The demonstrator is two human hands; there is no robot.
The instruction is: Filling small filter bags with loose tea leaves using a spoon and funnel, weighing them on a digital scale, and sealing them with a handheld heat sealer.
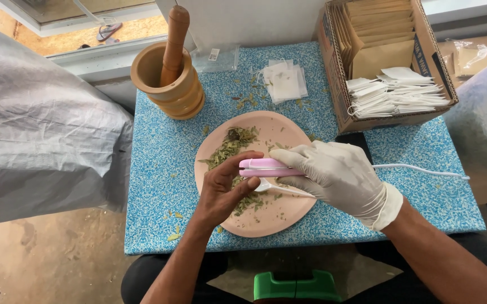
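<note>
Head view, looking down on my work surface: a small table (pixel 164 163) with a blue speckled top carries everything, with a grey plastic sheet (pixel 35 129) bulging at its left edge. At the far right corner sits a cardboard box (pixel 339 107) holding brown paper envelopes (pixel 381 34) and a stack of small white filter bags (pixel 395 93); a looser pile of the same white bags (pixel 283 81) lies on the table just left of it. At the far left stands a wooden mortar (pixel 167 84) with its pestle (pixel 173 39) leaning upright inside.

Centre of the table: a round pink plate (pixel 266 222) strewn with dried green leaves (pixel 229 143), mostly on its left half.

Both hands meet over the plate. My right hand (pixel 339 174), in a white glove, is clamped around a small pink handheld sealer (pixel 266 167), whose white cord (pixel 418 170) trails off to the right. The sealer's long axis runs left to right, its free end pointing toward my left hand. My bare left hand (pixel 224 188) is curled, thumb and fingers pinched at that left end of the sealer, touching it; whether a bag sits between the fingers I cannot tell. A white spoon-like piece (pixel 280 187) shows just beneath the sealer, above the leaves
</note>
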